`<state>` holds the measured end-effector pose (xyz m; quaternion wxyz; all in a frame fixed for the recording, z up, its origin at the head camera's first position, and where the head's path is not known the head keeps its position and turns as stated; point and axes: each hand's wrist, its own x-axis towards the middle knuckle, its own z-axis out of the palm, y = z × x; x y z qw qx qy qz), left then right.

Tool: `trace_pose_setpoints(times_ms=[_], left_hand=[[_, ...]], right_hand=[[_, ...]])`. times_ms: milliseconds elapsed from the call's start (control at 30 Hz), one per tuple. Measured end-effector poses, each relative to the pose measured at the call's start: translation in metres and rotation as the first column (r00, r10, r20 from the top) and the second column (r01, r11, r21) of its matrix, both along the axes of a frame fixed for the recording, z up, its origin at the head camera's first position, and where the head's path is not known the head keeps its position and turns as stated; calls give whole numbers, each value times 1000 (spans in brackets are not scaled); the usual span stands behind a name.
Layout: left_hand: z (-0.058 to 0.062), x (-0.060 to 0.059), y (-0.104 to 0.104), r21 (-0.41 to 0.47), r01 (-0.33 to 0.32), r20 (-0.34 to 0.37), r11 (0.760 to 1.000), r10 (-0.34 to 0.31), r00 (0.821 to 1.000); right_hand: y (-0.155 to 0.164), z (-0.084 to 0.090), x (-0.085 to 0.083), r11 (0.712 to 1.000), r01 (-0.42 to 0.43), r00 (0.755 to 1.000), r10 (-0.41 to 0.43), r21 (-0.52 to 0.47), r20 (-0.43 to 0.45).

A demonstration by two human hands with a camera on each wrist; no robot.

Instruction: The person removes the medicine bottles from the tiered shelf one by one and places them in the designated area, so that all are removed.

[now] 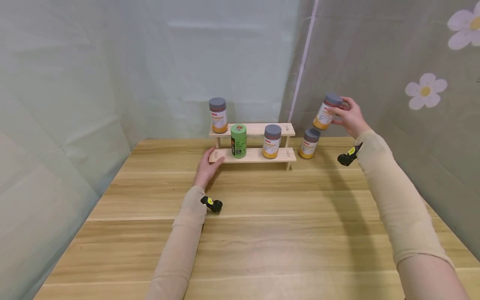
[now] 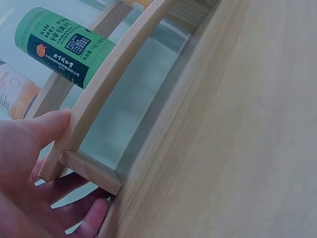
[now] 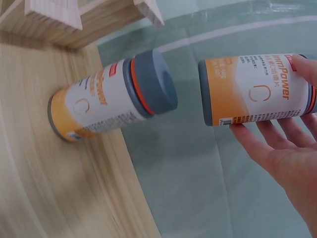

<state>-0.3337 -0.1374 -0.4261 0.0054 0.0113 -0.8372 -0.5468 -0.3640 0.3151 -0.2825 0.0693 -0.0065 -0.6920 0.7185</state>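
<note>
Right hand [image 1: 350, 118] is up off the counter with its grip wrapped around a bottle [image 1: 327, 111], fingers curled along the side and top, the bottle tilted in the air just above a second bottle [image 1: 309, 143] standing on the counter [image 1: 262, 233] beside the rack. Left hand [image 1: 207, 166] rests at the left end of the wooden rack [image 1: 255, 155], thumb pressed against the lower shelf's edge, fingers tucked under it, nothing lifted. On that lower shelf stand a green tin [image 1: 238, 141] and a third bottle [image 1: 271, 141]; a fourth bottle [image 1: 218, 115] sits on the upper shelf at the left. The counter is pale wood with a long grain. Grey-green sheeting hangs behind, with flower prints [image 1: 425, 89] on the right. The bottles are round, orange and white, with grey caps.
</note>
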Motion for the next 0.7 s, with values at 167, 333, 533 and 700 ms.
trace_pose_setpoints(times_ms=[167,333,533,700], left_hand=[[-1,-1,0,1,-5,4,1000,5,1000],[-1,-1,1,4,-4,2,1000,4,1000],[0,0,2,2,3,-7,1000,-3,1000],[-1,-1,2,-4,-5,-5,1000,5,1000]], right_hand=[[7,-4,0,999,35,999,-35,35,14],[15,-8,3,999,40,999,-40,24,5],[27,-15,8,999,29,1000,-28,33,-7],[37,-25,11,990,14,1000,-18,143,26]])
